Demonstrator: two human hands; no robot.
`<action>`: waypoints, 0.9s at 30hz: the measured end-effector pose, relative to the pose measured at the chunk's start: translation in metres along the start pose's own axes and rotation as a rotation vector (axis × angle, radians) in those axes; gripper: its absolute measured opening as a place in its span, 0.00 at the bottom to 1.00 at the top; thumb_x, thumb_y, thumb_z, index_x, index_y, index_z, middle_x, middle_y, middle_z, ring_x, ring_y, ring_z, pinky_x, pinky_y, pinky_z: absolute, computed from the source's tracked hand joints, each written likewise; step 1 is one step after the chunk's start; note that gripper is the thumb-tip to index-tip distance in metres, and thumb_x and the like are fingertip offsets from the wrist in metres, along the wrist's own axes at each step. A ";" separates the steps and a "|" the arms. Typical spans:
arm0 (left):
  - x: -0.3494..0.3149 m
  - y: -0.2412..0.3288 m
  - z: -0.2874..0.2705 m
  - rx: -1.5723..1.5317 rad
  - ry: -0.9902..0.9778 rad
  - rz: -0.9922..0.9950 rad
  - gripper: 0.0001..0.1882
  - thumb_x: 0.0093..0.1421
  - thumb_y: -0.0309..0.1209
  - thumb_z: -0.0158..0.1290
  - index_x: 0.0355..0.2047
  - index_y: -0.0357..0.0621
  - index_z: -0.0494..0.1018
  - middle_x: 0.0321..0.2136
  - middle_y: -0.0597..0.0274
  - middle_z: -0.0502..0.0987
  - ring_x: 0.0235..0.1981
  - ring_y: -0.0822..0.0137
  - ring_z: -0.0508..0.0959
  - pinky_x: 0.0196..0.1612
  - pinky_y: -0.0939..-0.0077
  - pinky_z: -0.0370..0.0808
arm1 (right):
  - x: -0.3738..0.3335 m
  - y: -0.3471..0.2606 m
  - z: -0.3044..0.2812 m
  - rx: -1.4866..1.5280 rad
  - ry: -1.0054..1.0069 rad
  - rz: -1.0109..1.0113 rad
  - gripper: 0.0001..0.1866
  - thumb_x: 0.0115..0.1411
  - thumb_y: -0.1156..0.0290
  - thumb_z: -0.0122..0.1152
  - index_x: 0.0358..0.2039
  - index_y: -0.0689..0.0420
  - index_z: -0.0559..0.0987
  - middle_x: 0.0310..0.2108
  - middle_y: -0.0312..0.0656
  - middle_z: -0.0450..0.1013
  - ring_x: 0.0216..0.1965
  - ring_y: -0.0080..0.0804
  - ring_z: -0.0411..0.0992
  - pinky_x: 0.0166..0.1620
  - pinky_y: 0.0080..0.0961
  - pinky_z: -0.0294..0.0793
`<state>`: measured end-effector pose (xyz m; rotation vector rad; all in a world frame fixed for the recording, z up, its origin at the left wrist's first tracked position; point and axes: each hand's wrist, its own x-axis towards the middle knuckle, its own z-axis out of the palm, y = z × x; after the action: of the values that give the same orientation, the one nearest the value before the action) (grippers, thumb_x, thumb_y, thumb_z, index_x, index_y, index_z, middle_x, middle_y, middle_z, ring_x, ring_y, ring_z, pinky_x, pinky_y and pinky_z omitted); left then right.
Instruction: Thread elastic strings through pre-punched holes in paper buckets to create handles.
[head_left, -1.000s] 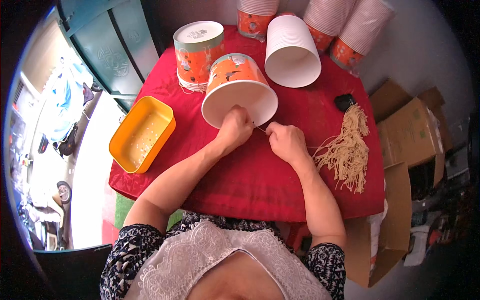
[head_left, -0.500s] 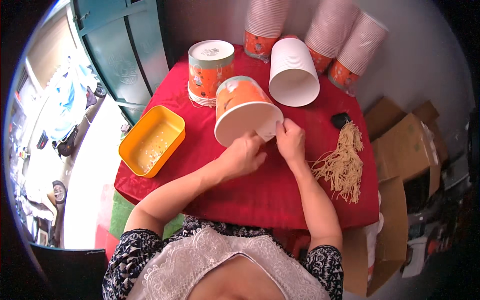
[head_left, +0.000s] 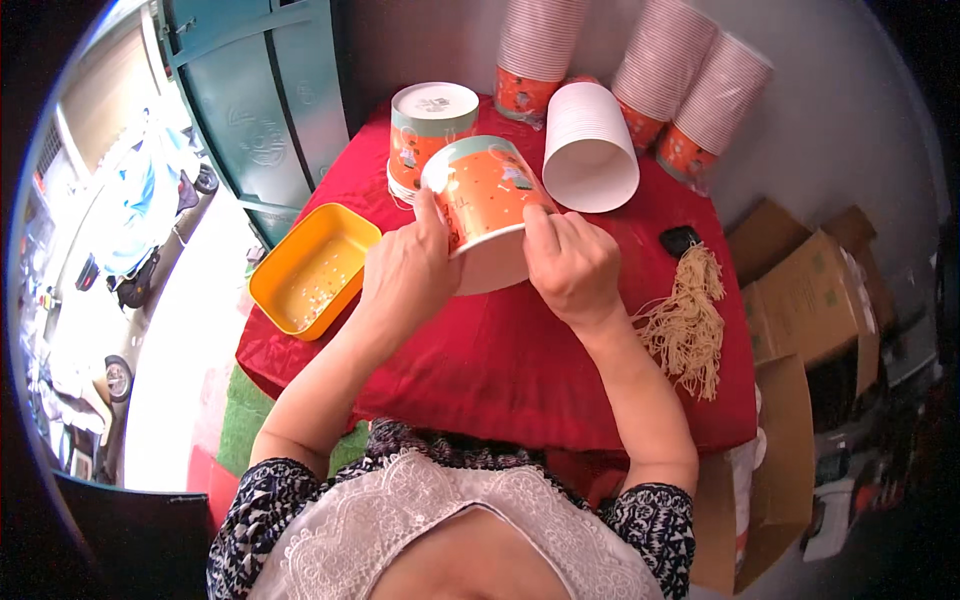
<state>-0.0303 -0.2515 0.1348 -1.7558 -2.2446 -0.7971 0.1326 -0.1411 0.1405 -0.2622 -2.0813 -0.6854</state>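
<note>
A paper bucket (head_left: 490,195) with an orange printed wall and a pale green band is tilted over the table, its white open mouth toward me. My left hand (head_left: 408,262) grips its left side, thumb up along the wall. On the right, my right hand (head_left: 577,262) is closed over the bucket's rim, its fingers curled. Whether the right fingers also pinch something small is hidden. Just behind stand upside-down nested buckets (head_left: 435,112) of the same kind, with stacked white rims at the bottom.
A yellow tub (head_left: 335,238) holding small pale bits sits left on the red-covered table (head_left: 480,370). White nested buckets (head_left: 588,125) lie behind; wrapped stacks (head_left: 665,60) lean at the wall. Beige cords (head_left: 688,330) lie right, beside a black object (head_left: 679,240). Cardboard boxes (head_left: 810,300) stand beyond.
The bucket has been turned so more of its printed wall shows. My left hand has moved from inside its mouth to its left side; my right hand has shifted up onto the rim.
</note>
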 end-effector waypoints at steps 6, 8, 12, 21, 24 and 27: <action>0.014 -0.017 0.025 -0.256 0.223 -0.167 0.26 0.56 0.24 0.47 0.55 0.33 0.58 0.26 0.36 0.77 0.30 0.38 0.78 0.32 0.47 0.74 | -0.015 0.005 -0.011 0.228 0.060 0.237 0.19 0.55 0.76 0.62 0.47 0.64 0.72 0.24 0.46 0.75 0.23 0.39 0.76 0.25 0.31 0.77; 0.024 -0.028 0.033 -0.475 0.414 -0.094 0.26 0.58 0.24 0.46 0.57 0.36 0.56 0.30 0.33 0.76 0.34 0.36 0.77 0.35 0.46 0.73 | -0.023 0.006 -0.013 0.269 0.016 0.353 0.14 0.56 0.74 0.63 0.42 0.64 0.74 0.27 0.48 0.77 0.25 0.41 0.78 0.26 0.31 0.77; 0.035 -0.031 0.051 -0.733 0.526 0.003 0.18 0.61 0.23 0.43 0.53 0.35 0.63 0.31 0.41 0.78 0.32 0.45 0.79 0.36 0.56 0.74 | -0.042 0.006 0.001 0.505 -0.035 0.594 0.07 0.56 0.71 0.64 0.29 0.62 0.79 0.20 0.43 0.74 0.19 0.33 0.72 0.25 0.29 0.71; 0.009 -0.019 0.089 -0.952 0.209 -0.155 0.17 0.65 0.25 0.39 0.53 0.33 0.63 0.37 0.43 0.77 0.40 0.54 0.78 0.42 0.64 0.74 | -0.080 0.011 0.035 1.028 -0.324 1.192 0.22 0.61 0.61 0.58 0.19 0.67 0.74 0.11 0.39 0.64 0.17 0.19 0.60 0.20 0.31 0.59; 0.006 -0.018 0.093 -0.879 0.242 -0.131 0.19 0.65 0.25 0.40 0.56 0.34 0.60 0.39 0.40 0.77 0.43 0.49 0.78 0.44 0.62 0.74 | -0.084 0.015 0.039 1.037 -0.453 1.222 0.21 0.61 0.60 0.57 0.21 0.67 0.77 0.12 0.39 0.66 0.17 0.22 0.63 0.22 0.31 0.63; 0.007 -0.022 0.100 -0.816 0.227 -0.134 0.21 0.66 0.26 0.41 0.58 0.33 0.56 0.40 0.38 0.76 0.44 0.46 0.78 0.44 0.61 0.74 | -0.085 0.020 0.032 1.030 -0.718 1.234 0.20 0.61 0.60 0.56 0.25 0.67 0.80 0.12 0.39 0.67 0.17 0.25 0.67 0.23 0.30 0.65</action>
<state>-0.0356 -0.1978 0.0477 -1.6459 -2.0249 -2.0405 0.1672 -0.1003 0.0641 -1.1242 -2.0618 1.3277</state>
